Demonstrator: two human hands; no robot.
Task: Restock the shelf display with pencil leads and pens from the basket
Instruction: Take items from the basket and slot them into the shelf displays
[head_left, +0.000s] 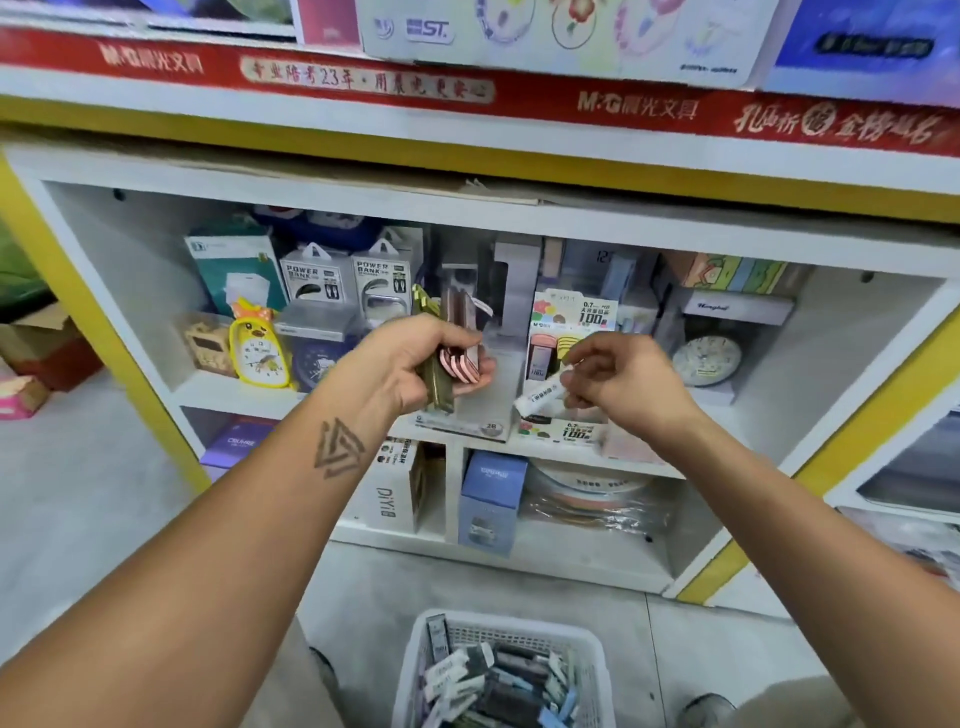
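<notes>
My left hand is closed around a bunch of pink and olive-green pencil lead cases, held upright in front of the shelf. My right hand pinches one white pencil lead case by its end, tilted down to the left. Behind both hands stand the lead display boxes: a clear one marked 2B and a colourful 0.7 one. Below, at the bottom of the view, a white plastic basket holds several more lead cases and pens.
The white shelf cubby also carries a yellow duck alarm clock, power bank boxes and a round clock. A lower shelf holds boxes and wrapped goods. Cardboard boxes sit on the floor at far left.
</notes>
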